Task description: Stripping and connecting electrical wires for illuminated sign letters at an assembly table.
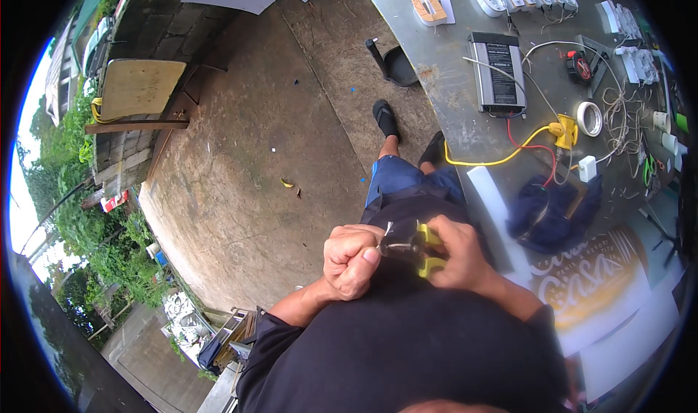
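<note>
My left hand (350, 262) is closed on a thin white wire (390, 228), whose short end sticks up above the fingers at chest height. My right hand (458, 257) grips a yellow-handled tool (430, 266), which looks like pliers or cutters, with its metal jaws pointed at the wire beside my left thumb. The jaws are blurred, so I cannot tell whether they touch the wire. Both hands are held in front of my dark shirt, to the left of the metal table.
The metal table (425, 64) holds a power unit (494, 71), yellow socket (567, 131), tape roll (590, 118), tape measure (579, 67), cables, white connectors, dark cloth (552, 209) and printed sheets (592, 293). A black dustpan (400, 67) lies on the concrete floor. A board (140, 93) leans by the block wall.
</note>
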